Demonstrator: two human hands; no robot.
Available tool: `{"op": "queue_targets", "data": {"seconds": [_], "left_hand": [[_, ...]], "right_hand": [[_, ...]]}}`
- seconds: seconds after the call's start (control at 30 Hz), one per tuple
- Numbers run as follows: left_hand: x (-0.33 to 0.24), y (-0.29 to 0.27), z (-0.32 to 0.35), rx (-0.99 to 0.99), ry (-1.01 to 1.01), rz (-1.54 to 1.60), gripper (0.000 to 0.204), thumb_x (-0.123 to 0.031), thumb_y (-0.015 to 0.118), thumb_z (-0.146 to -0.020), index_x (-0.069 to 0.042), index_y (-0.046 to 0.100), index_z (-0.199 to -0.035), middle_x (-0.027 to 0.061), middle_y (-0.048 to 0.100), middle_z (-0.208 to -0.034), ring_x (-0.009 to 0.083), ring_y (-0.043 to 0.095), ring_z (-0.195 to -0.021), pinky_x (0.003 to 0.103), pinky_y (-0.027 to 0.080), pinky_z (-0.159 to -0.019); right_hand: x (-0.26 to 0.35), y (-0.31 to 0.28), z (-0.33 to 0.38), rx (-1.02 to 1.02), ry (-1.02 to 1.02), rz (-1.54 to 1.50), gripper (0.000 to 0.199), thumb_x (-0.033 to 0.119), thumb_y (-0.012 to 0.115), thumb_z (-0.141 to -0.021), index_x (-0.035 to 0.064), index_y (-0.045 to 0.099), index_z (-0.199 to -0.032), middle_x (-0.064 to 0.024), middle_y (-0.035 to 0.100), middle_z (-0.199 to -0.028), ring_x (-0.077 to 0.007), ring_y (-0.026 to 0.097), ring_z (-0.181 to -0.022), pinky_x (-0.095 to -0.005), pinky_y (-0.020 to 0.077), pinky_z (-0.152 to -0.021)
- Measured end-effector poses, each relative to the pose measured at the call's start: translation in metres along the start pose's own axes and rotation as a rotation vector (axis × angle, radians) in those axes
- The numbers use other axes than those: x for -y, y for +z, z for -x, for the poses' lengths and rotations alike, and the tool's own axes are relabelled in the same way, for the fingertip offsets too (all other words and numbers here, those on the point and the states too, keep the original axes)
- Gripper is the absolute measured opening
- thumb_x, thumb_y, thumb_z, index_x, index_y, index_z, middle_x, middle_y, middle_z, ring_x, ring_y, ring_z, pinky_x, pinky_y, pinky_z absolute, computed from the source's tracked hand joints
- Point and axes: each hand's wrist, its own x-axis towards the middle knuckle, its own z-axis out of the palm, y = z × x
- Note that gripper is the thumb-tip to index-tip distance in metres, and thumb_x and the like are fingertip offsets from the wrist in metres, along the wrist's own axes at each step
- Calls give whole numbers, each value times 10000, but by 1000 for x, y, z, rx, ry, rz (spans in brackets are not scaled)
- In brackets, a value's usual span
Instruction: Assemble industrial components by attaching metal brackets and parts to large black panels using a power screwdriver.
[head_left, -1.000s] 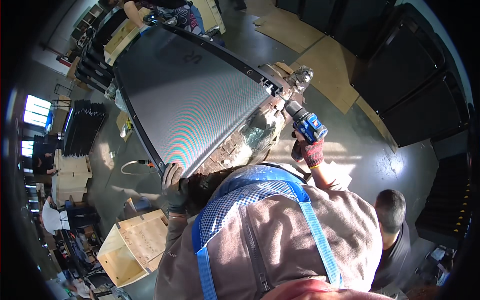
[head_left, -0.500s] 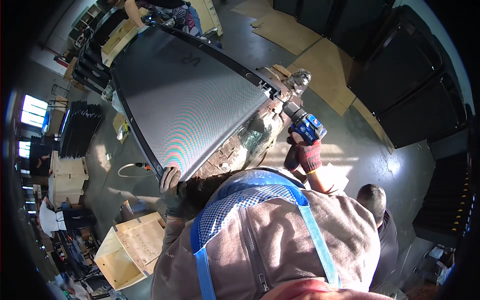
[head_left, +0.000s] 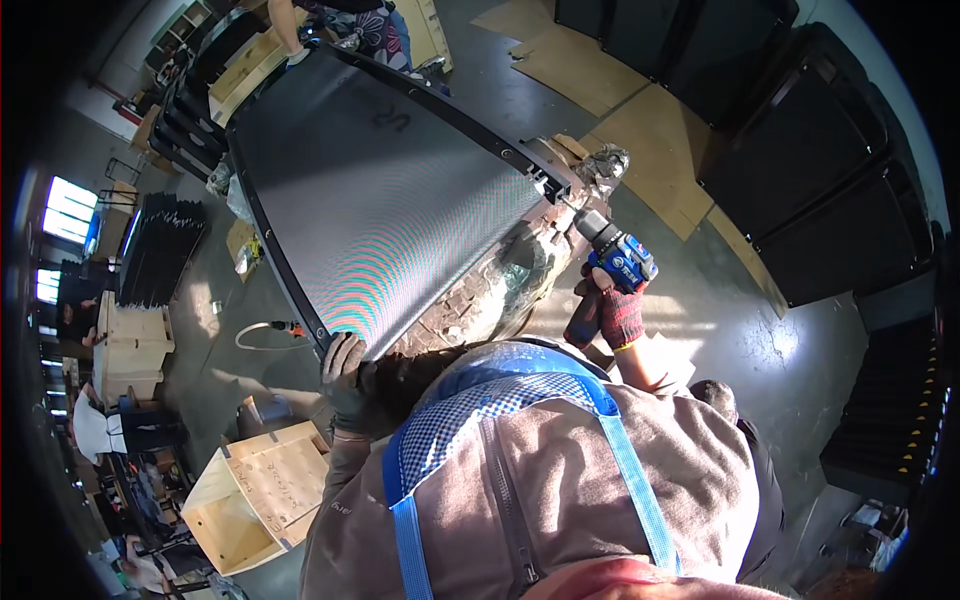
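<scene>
The right hand (head_left: 618, 318) grips a blue drill (head_left: 612, 252) against the panel's (head_left: 390, 190) right corner; the left hand (head_left: 345, 375) holds its near corner.

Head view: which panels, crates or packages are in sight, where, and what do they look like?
Large panel: centre, dark framed, shimmering grey mesh face; left hand on its near corner.
Blue drill: right hand, at panel's right edge.
Wooden crate: lower left, pale plywood.
Black cases: right, stacked.

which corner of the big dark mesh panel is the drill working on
The near right corner of the large dark mesh panel, where the blue and black cordless drill in the right hand points. The left hand grips the near left corner.
</scene>
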Motion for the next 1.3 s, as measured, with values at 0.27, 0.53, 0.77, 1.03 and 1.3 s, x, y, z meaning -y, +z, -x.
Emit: {"op": "queue_targets", "data": {"seconds": [0.27, 0.53, 0.77, 1.03, 1.3], "left_hand": [[-2, -3, 5, 10, -21, -32, 320, -265, 585, -881, -45, 634, -1109, 148, 639, -1145, 361, 575, -1121, 443, 444, -976], [0, -5, 4, 41, -61, 23, 348, -201, 621, -804, -25, 633, -1104, 153, 615, -1194, 358, 540, -1169, 435, 423, -999], [-8, -22, -6, 75, -64, 102, 312, -182, 650, -790, -42, 653, -1069, 134, 587, -1233, 348, 528, -1178, 444, 426, -996], [45, -35, -16, 260, 104, 284, 254, -135, 667, -793, -82, 682, -1041, 89, 630, -1174, 299, 558, -1136, 402, 451, -960], [60, -26, -17, 150, 234, 408, 255, -100, 703, -769, -109, 699, -1024, 59, 652, -1142, 280, 582, -1086, 378, 465, -940]], "right_hand": [[14, -9, 2, 110, -3, -6, 339, 78, 701, -816, 47, 558, -1122, -109, 648, -933, -209, 644, -712, -317, 549, -617], [1, -5, 34, 97, 57, -98, 436, 160, 743, -764, 55, 539, -1135, -112, 632, -934, -209, 634, -695, -323, 542, -615], [-23, 38, 115, 122, 138, 126, 367, 123, 710, -759, 45, 575, -1092, -106, 633, -942, -210, 645, -758, -329, 558, -673], [-56, 91, 182, 529, -546, 1210, 223, 92, 674, -741, 71, 634, -960, -52, 635, -897, -214, 649, -757, -312, 523, -686], [-93, 145, 239, 382, -564, 1191, 252, 170, 702, -717, 117, 650, -958, -71, 616, -863, -271, 632, -762, -351, 516, -662]]}}
